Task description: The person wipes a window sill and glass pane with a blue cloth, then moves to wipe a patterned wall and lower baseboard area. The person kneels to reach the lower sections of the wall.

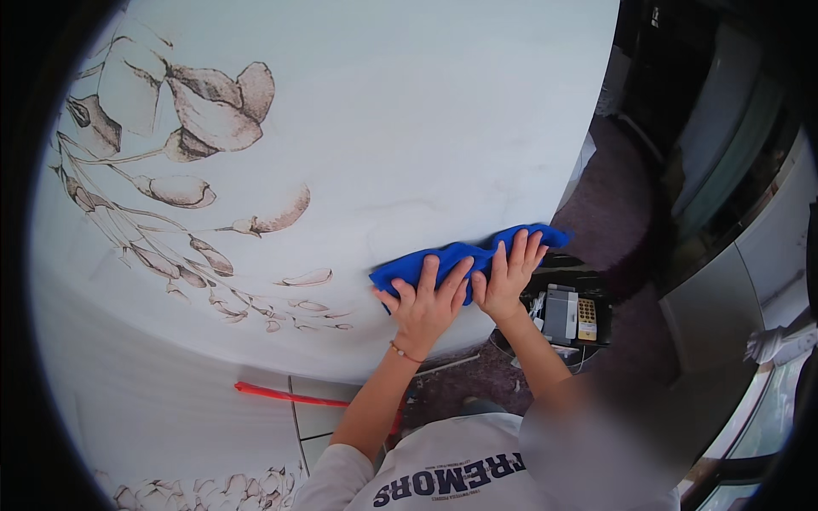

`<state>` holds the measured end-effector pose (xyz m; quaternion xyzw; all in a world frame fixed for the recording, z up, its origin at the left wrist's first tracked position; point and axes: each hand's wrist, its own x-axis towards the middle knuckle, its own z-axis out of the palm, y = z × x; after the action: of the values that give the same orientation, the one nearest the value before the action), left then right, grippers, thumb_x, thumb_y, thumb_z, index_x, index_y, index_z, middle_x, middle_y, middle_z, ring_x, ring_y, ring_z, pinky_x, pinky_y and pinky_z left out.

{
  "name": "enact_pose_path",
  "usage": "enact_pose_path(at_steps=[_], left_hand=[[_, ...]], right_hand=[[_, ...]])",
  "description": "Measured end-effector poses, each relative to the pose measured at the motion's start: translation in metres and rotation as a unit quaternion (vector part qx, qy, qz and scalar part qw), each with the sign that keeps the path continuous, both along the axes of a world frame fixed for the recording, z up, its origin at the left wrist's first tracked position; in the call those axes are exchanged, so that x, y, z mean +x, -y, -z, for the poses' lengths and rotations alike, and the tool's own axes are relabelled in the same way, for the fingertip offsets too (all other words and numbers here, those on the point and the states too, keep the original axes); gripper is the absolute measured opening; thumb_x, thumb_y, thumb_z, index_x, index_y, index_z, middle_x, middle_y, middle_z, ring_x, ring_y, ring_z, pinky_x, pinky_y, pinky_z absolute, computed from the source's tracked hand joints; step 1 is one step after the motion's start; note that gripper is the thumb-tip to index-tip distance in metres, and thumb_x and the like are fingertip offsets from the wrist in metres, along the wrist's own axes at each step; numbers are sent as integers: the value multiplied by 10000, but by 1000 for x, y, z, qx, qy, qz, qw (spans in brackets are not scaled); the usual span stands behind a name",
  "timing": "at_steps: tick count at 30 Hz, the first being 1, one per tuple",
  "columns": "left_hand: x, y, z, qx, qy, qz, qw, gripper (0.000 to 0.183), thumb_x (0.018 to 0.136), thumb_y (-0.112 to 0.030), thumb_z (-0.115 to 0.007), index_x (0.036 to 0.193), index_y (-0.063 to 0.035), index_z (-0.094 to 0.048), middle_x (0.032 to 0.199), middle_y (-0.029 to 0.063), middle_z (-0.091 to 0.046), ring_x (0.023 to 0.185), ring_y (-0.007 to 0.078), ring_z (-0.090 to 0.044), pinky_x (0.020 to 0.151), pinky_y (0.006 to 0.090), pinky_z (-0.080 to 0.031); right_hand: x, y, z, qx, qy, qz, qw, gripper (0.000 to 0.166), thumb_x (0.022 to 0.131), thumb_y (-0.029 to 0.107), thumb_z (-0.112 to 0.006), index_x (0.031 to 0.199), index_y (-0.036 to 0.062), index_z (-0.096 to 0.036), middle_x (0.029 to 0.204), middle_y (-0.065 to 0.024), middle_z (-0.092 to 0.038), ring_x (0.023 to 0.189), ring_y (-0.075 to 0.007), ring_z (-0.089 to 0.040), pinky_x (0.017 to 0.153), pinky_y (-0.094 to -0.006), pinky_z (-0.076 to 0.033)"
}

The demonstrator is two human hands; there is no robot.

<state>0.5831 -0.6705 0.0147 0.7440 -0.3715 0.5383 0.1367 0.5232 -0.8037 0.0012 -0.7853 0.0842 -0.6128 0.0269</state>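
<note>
A crumpled blue cloth (457, 255) lies at the near right part of a broad white surface (409, 140) printed with brown flowers and buds. My left hand (429, 297), with a beaded bracelet on the wrist, holds the cloth's left half down with spread fingers. On its right half rests my right hand (511, 274), fingers pointing away from me. The two hands are close together. One end of the cloth reaches past the surface's right edge. Faint grey marks show on the surface beyond the cloth. What lies under the cloth is hidden.
Below the right edge stands a black tray (597, 338) with a grey device (561, 313), a yellow keypad (586, 319) and white cables. A red stick (287, 393) lies at lower left, near pale tiles (319, 418). Dark purple carpet (613, 191) covers the floor at right.
</note>
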Motion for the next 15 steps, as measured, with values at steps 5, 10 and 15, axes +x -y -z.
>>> enact_pose_path(at_steps=[5, 10, 15], left_hand=[[-3, -4, 79, 129, 52, 3, 990, 399, 833, -472, -521, 1230, -446, -493, 1421, -52, -317, 1369, 341, -20, 1038, 611, 62], [-13, -25, 143, 275, -32, 8, 961, 526, 851, -389, -498, 1355, -437, -358, 1480, -122, -231, 1387, 191, -87, 1077, 538, 82], [-14, -2, 91, 112, -33, 29, 993, 424, 868, -387, -496, 1289, -423, -466, 1435, -77, -323, 1346, 275, -159, 1059, 560, 48]], right_hand=[[-23, 5, 144, 23, -110, 6, 994, 528, 803, 367, -599, 1191, 21, -506, 1323, -276, -365, 1210, -508, -328, 976, -643, -208], [-52, -20, 190, 108, -225, -33, 968, 583, 800, 283, -636, 1262, -11, -435, 1342, -290, -351, 1234, -492, -332, 942, -624, -279], [-37, -16, 117, 170, -80, -66, 980, 637, 814, 247, -619, 1314, -51, -360, 1403, -318, -242, 1292, -529, -206, 1009, -627, -181]])
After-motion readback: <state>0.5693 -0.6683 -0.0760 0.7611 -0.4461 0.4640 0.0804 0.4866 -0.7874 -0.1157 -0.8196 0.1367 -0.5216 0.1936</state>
